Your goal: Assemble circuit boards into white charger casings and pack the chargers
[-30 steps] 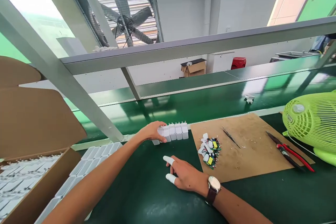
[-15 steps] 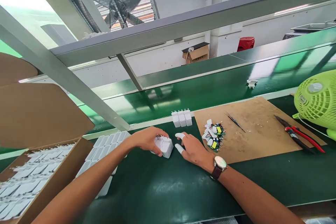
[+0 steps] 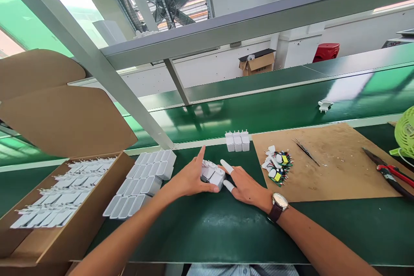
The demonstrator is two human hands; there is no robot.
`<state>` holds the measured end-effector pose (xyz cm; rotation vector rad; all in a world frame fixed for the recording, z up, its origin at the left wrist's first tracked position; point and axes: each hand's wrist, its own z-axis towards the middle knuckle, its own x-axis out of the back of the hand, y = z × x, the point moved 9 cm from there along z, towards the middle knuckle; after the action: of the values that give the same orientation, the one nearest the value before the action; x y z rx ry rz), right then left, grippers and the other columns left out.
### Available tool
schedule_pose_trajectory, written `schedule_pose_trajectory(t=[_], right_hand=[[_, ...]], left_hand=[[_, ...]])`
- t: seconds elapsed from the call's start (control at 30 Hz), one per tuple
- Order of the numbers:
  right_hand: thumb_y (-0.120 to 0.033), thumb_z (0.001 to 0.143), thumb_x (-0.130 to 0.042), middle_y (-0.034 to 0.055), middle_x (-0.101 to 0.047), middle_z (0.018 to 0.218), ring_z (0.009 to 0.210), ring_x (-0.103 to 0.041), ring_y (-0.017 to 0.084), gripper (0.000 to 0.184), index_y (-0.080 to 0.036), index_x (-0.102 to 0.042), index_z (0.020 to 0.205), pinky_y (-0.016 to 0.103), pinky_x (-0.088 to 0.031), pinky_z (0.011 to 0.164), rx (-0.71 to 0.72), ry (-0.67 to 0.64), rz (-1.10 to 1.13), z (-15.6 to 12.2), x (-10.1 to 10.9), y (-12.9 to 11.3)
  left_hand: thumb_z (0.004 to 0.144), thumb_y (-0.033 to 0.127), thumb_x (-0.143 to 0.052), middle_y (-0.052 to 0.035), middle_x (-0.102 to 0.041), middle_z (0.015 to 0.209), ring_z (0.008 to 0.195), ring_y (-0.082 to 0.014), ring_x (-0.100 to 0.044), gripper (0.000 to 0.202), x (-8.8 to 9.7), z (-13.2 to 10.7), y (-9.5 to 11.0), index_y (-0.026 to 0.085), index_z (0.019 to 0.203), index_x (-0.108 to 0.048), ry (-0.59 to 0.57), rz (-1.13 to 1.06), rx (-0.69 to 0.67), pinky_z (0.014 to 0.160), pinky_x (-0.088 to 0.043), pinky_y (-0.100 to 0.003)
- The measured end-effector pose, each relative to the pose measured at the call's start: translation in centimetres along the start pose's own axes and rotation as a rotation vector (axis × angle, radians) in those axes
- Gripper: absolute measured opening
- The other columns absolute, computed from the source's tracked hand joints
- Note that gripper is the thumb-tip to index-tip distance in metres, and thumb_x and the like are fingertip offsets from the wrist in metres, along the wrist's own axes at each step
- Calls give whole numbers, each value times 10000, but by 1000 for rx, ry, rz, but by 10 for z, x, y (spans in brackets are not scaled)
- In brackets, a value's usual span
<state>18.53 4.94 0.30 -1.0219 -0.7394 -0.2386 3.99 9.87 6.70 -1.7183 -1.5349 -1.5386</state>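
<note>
Both arms reach forward, left hand (image 3: 189, 179) curled with index raised, right hand (image 3: 247, 186) beside it, fingers (image 3: 227, 167) extended.

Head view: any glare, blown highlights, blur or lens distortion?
Head view: the window top left is blown out; the green belt carries bright reflections; the straight beam splays toward the frame edge, a wide-angle stretch; the left hand, the right hand and the white chargers between them are sharp.

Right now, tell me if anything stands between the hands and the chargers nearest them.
Nothing visible does. The left hand cups the chargers from the left; the right hand touches them from the right with capped fingers. The three chargers behind stand apart.
</note>
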Motion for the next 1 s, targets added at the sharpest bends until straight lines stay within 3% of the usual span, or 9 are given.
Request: schedule_pose_trajectory(t=[0.1, 0.23, 0.4, 0.6, 0.63, 0.7, 0.8, 0.9, 1.0], right_hand=[[-172, 941, -524, 167, -536, 1494, 1351, -511, 319, 815, -211, -118, 1647, 537, -465, 1100, 7, 6, 27, 0, 0, -1], [-268, 926, -593, 216, -383, 1608, 1489, -370, 351, 900, -166, -68, 1650, 583, -385, 1183, 11, -17, 1, -2, -3, -8], [-142, 855, -541, 288, -205, 1668, 1569, -206, 374, 975, -43, 36, 1634, 612, -284, 1244, 46, -130, -47, -2, -12, -23], [-374, 959, -583, 221, -240, 1680, 1546, -287, 361, 976, -184, 82, 1649, 613, -318, 1231, 39, -93, -71, -19, -18, -9], [-398, 974, -563, 204, -221, 1691, 1553, -276, 351, 951, -202, 76, 1650, 598, -323, 1233, 22, -98, -81, -23, -22, -3], [-426, 997, -516, 181, -204, 1701, 1550, -288, 339, 902, -217, 70, 1651, 584, -335, 1232, -30, -105, -97, -29, -27, 12], [-441, 982, -495, 174, -264, 1684, 1519, -352, 362, 893, -210, 48, 1652, 599, -390, 1194, -36, -91, -115, -32, -32, 32], [-434, 881, -580, 163, -398, 1625, 1428, -479, 413, 906, -216, -150, 1648, 598, -498, 1101, -17, -85, -137, -33, -37, 51], [-442, 799, -621, 161, -565, 1494, 1317, -584, 434, 843, -237, -362, 1575, 568, -572, 1010, 19, -12, -116, -33, -41, 66]], left_hand=[[684, 606, -808, -216, -468, 1475, 1347, -411, -487, 1418, -13, -3, 8, 204, 1632, 166, 119, -14, -17, 986, -511, -469], [691, 345, -760, -177, -488, 1450, 1337, -389, -497, 1308, -22, -8, 14, 227, 1642, 129, 157, -43, -74, 986, -536, -472], [691, 325, -738, -185, -482, 1476, 1374, -415, -467, 1236, -23, -9, 23, 216, 1655, 28, 202, -34, -149, 1074, -483, -532], [567, 322, -808, -189, -541, 1398, 1295, -424, -517, 1356, -30, -11, 21, 172, 1647, -3, 245, -76, -93, 1094, -454, -564], [547, 326, -825, -189, -545, 1392, 1282, -420, -527, 1388, -21, -17, 17, 157, 1647, 3, 266, -97, -82, 1080, -471, -551], [541, 323, -842, -189, -533, 1419, 1282, -407, -540, 1409, 16, -39, 0, 151, 1648, 12, 383, -126, -47, 1071, -487, -523], [611, 340, -827, -198, -392, 1582, 1399, -400, -462, 1340, 104, -109, -46, 157, 1649, 2, 700, -54, 48, 1160, -413, -499], [648, 354, -821, -205, -270, 1662, 1480, -398, -368, 1311, 180, -198, -119, 124, 1642, 2, 916, 120, 264, 1239, -309, -474], [610, 365, -870, -227, -257, 1668, 1523, -425, -292, 1365, 213, -274, -216, 115, 1637, -7, 918, 244, 629, 1251, -278, -472]])
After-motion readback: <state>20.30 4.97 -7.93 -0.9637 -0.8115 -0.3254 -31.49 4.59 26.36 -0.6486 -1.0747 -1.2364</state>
